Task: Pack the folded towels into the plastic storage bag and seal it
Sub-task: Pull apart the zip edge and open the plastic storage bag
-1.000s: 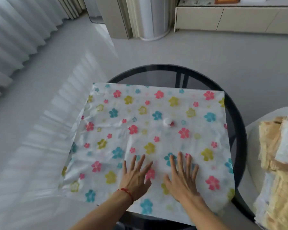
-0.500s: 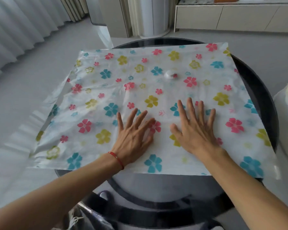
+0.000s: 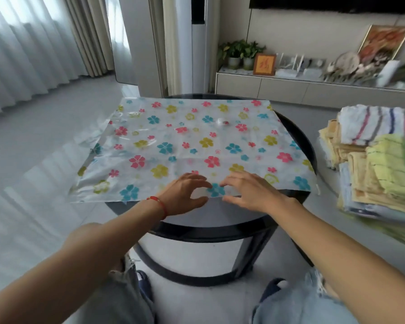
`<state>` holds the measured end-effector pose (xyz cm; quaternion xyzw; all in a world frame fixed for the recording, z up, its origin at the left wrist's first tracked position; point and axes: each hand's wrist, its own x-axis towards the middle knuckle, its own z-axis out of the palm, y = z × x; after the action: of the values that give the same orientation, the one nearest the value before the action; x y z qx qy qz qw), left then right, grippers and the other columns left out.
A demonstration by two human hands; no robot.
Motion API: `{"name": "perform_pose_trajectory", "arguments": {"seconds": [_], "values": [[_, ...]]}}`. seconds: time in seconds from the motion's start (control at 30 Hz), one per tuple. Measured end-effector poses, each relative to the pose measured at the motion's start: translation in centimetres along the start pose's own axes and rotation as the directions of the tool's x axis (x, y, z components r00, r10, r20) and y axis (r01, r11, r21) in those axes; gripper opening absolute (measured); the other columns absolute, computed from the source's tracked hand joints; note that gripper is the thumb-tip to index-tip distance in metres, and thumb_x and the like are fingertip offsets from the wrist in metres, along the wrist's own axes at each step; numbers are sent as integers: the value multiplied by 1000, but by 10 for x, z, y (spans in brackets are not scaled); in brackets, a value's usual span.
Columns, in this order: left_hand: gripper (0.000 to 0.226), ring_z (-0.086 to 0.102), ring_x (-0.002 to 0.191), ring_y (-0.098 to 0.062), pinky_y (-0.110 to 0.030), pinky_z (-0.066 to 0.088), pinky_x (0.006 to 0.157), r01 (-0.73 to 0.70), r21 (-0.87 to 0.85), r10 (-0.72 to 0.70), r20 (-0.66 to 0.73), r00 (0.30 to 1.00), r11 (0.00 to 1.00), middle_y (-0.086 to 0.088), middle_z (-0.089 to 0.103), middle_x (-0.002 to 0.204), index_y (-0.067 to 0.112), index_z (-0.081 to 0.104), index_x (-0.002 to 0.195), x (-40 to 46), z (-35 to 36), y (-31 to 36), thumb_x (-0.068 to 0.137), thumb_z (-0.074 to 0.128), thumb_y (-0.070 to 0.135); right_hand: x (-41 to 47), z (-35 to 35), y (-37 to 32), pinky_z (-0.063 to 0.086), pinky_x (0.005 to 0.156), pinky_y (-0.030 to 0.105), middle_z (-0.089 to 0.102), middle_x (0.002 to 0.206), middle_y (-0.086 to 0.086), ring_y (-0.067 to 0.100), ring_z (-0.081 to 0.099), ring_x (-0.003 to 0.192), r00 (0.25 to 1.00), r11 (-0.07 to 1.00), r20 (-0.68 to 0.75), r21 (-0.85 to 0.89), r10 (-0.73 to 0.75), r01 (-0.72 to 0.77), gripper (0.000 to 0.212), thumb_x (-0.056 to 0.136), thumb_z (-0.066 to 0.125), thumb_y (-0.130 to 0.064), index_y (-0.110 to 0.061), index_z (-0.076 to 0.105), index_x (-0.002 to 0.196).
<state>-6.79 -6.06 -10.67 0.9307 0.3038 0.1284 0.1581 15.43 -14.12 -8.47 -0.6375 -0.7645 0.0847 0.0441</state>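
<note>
Left grip [image 3: 185, 195] and right grip [image 3: 248, 191] curled open, empty, over glossy flower-print bag [image 3: 192, 146]

A round black glass-topped table [image 3: 297, 132] stands near centre; pale sheer curtains [image 3: 26, 57] hang far left; a long beige low cabinet [image 3: 290, 88] far right carries green potted plants [image 3: 240, 51]; a gold-framed orange picture [image 3: 264, 64] beside them.
</note>
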Motion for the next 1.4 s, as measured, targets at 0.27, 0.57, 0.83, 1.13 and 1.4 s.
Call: {"name": "perform_pose_trajectory", "arguments": {"seconds": [0.27,0.57,0.83,1.13,1.4], "values": [[49,56,117,-19,-37,44,104,-53,86,34,202,979,995,2,65,128,26,65,128,40,-11,0,83,74,45,25,-8,6,50,80,36,67,112,-7,17,60,102,1000,1000,29,-21,1,-1,37,86,73,-59,-35,75,115],[27,64,102,-9,-25,48,97,-126,-42,132,216,967,991,11,72,116,28,78,105,61,-20,-26,81,78,40,37,-10,12,53,81,35,68,109,-9,16,60,99,992,995,77,26,-97,95,16,90,74,-41,-31,79,103],[26,64,105,-7,-27,48,100,-76,-130,109,262,959,989,14,71,119,30,78,103,62,-26,-27,81,77,43,39,-6,6,57,77,38,68,96,-8,14,63,89,994,993,51,73,-99,95,2,90,70,-24,-23,70,91],[25,69,100,-6,-32,54,98,18,-179,38,306,951,984,14,74,113,31,78,108,64,-30,-28,87,73,42,39,-9,10,61,77,36,66,89,-11,7,64,81,1000,976,15,215,-23,19,5,90,71,-17,-21,69,89],[24,69,99,-5,-30,54,98,33,-214,32,296,955,976,13,74,112,26,79,108,62,-30,-25,88,73,38,37,-9,8,62,74,35,64,85,-9,10,65,77,1000,979,22,202,-18,14,5,92,70,-15,-18,68,90]]}}
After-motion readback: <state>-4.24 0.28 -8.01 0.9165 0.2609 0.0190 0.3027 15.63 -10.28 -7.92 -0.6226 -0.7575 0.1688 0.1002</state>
